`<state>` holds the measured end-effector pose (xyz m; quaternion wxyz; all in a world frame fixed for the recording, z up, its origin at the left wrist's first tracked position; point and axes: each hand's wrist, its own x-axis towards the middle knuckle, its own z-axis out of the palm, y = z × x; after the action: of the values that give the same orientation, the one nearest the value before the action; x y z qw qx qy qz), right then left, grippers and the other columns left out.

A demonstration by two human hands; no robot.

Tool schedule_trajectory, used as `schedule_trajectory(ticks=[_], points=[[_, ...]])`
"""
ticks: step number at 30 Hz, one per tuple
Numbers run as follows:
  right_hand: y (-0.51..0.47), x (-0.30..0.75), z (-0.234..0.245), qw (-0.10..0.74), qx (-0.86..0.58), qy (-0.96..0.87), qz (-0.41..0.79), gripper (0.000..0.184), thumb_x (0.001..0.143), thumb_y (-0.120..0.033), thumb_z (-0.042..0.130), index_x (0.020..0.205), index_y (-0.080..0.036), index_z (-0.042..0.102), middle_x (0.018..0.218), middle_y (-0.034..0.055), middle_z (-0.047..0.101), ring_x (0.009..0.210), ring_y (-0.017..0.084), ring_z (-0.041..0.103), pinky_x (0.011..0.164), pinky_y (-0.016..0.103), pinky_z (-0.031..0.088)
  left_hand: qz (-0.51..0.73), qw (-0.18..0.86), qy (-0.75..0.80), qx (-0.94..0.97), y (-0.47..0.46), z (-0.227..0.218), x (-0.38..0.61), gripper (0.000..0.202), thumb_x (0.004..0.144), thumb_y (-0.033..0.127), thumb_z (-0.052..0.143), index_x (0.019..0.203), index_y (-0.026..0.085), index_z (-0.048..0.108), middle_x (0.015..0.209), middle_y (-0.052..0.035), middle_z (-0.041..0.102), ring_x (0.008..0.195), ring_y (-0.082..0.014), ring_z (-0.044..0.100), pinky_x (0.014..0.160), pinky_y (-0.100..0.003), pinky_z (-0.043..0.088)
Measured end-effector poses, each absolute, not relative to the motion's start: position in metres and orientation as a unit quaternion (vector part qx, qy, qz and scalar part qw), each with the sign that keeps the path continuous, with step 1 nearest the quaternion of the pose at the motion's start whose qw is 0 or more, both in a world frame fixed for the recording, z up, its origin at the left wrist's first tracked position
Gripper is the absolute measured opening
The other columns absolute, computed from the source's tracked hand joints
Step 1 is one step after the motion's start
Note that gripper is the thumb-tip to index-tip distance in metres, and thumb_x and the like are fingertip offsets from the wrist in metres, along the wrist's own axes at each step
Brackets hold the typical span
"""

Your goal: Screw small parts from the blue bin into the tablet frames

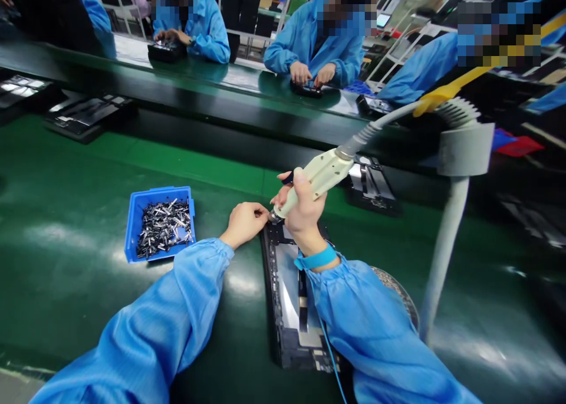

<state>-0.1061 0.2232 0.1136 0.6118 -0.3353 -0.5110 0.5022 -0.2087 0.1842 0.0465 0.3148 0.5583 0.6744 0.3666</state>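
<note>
My right hand (305, 212) is wrapped round a pale electric screwdriver (329, 171), tilted with its tip down toward the far left corner of an opened tablet-like device (285, 292). Close to that tip, my left hand (244, 222) has thumb and forefinger pinched together at the device's edge. Whatever lies between those fingertips is too small to make out. The device lies lengthwise on the green table, showing silvery panels and a dark ribbon strip; my right forearm covers part of it. A blue wrist strap (321, 258) with a thin cord circles my right wrist.
A blue bin (128, 230) of small dark and metallic parts stands left. A grey upright pipe (446, 245) rises at right, near a round dish (400, 289) partly behind my sleeve. More devices (88, 115) lie along the raised conveyor (198, 97). Co-workers in blue sit opposite.
</note>
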Motion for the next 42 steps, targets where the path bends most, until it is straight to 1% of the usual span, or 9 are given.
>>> schedule_trajectory(ticks=[13,19,25,29,32,34,36,38,42], points=[[0.222,-0.109,0.109,0.582,-0.333,-0.528,0.521,0.04,0.077,-0.06,0.078,0.067,-0.023,0.065,0.041,-0.0074,0.049,0.034,0.012,0.049,0.042,0.028,0.049,0.377,0.31,0.679,0.548,0.184,0.046,-0.209,0.013,0.087,0.02,0.07,0.083,0.017,0.083,0.078,-0.0028,0.078,0.072,-0.019,0.066,0.069,-0.027,0.044],[0.22,-0.111,0.122,0.62,-0.322,-0.488,0.523,0.045,0.073,-0.063,0.079,0.065,-0.022,0.064,0.04,-0.0066,0.05,0.035,0.011,0.048,0.043,0.028,0.047,0.388,0.292,0.659,0.574,0.185,0.043,-0.215,0.015,0.087,0.016,0.067,0.079,0.016,0.08,0.077,-0.0028,0.078,0.072,-0.017,0.069,0.067,-0.025,0.044],[0.2,-0.055,0.175,0.694,-0.198,-0.45,0.526,0.052,0.073,-0.073,0.077,0.085,-0.023,0.072,0.04,-0.009,0.046,0.034,0.013,0.045,0.045,0.031,0.046,0.391,0.224,0.657,0.604,0.19,0.047,-0.227,0.014,0.088,0.017,0.066,0.077,0.016,0.075,0.079,-0.004,0.077,0.073,-0.0177,0.071,0.072,-0.027,0.054],[0.179,0.018,0.171,0.692,-0.216,-0.482,0.492,0.049,0.075,-0.07,0.078,0.086,-0.023,0.075,0.041,-0.0068,0.048,0.033,0.014,0.043,0.042,0.033,0.043,0.415,0.121,0.641,0.634,0.161,0.056,-0.216,0.015,0.094,0.023,0.06,0.097,0.018,0.074,0.107,-0.0113,0.076,0.1,-0.0246,0.072,0.092,-0.04,0.059],[0.169,0.07,0.152,0.714,-0.266,-0.469,0.446,0.045,0.075,-0.067,0.079,0.085,-0.024,0.079,0.042,-0.0039,0.049,0.034,0.015,0.043,0.041,0.034,0.04,0.367,0.042,0.524,0.767,0.102,0.051,-0.182,0.026,0.1,0.029,0.055,0.118,0.023,0.074,0.129,-0.0147,0.073,0.126,-0.0287,0.066,0.111,-0.048,0.055],[0.165,0.098,0.141,0.735,-0.294,-0.449,0.416,0.042,0.075,-0.066,0.079,0.082,-0.025,0.081,0.042,-0.0023,0.049,0.034,0.016,0.044,0.04,0.035,0.039,0.269,0.035,0.444,0.854,0.057,0.039,-0.153,0.053,0.097,0.043,0.062,0.145,0.022,0.063,0.151,-0.0168,0.063,0.146,-0.0345,0.053,0.121,-0.053,0.049],[0.163,0.117,0.133,0.752,-0.305,-0.428,0.398,0.04,0.073,-0.064,0.08,0.08,-0.025,0.081,0.041,-0.0013,0.049,0.034,0.016,0.044,0.04,0.035,0.038,0.19,0.003,0.394,0.899,0.026,0.024,-0.129,0.07,0.092,0.054,0.068,0.153,0.023,0.057,0.156,-0.0148,0.058,0.148,-0.0397,0.051,0.119,-0.06,0.05],[0.161,0.126,0.128,0.76,-0.307,-0.412,0.397,0.039,0.074,-0.063,0.08,0.081,-0.025,0.082,0.042,-0.0014,0.05,0.034,0.016,0.044,0.04,0.035,0.04,0.119,-0.037,0.415,0.901,0.017,0.016,-0.118,0.073,0.093,0.048,0.07,0.158,0.022,0.052,0.162,-0.014,0.051,0.15,-0.0429,0.048,0.117,-0.065,0.05],[0.153,0.125,0.126,0.758,-0.308,-0.392,0.42,0.043,0.073,-0.065,0.083,0.085,-0.024,0.08,0.043,-0.0036,0.051,0.036,0.014,0.045,0.043,0.033,0.042,0.035,-0.083,0.499,0.862,0.065,0.037,-0.134,0.065,0.096,0.019,0.058,0.161,0.018,0.05,0.166,-0.0123,0.045,0.152,-0.0456,0.044,0.119,-0.07,0.047]])
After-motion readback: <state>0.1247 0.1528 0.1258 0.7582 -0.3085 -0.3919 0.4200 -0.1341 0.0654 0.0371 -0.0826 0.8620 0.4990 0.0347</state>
